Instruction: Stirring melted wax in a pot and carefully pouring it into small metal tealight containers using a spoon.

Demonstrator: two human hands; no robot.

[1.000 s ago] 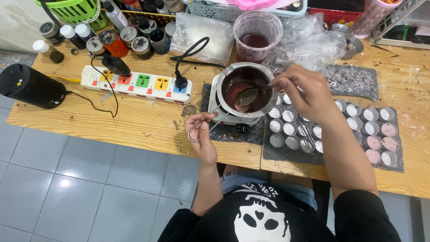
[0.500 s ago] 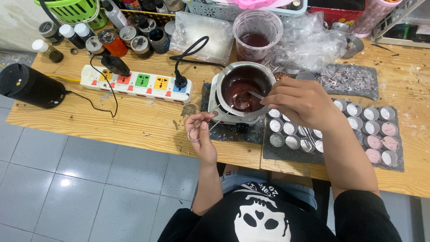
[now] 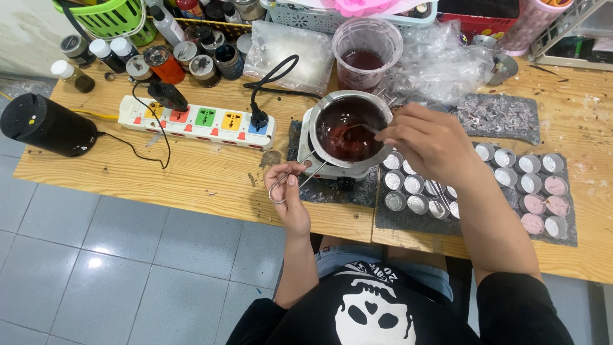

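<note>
right hand point(image 3: 429, 142): fingers pinched together on a thin spoon handle point(image 3: 372, 131), its bowl dipped in the dark red liquid.
left hand point(image 3: 288, 190): fingers closed round the wire loop handle point(image 3: 280, 185) of the small metal pot point(image 3: 351, 130), steadying it.
pot: stands on a little white heater point(image 3: 319, 169) on a dark mat, near the front edge of the worktop point(image 3: 191, 172); the melt looks fully liquid and fills most of the pot.
small round tins point(image 3: 408, 191): set in rows on a grey mat just right of the pot, partly under the right forearm.
filled so far: a handful at the far right point(image 3: 543, 204) hold pale pink fill; the tins nearest the pot look bare metal.
judgement: early to middle of the pouring work; most tins are yet to be filled with this dark batch.
around: a clear tub point(image 3: 365, 45) with dark red liquid behind the pot, a white power strip point(image 3: 198, 120) to the left, small bottles beyond it.
</note>
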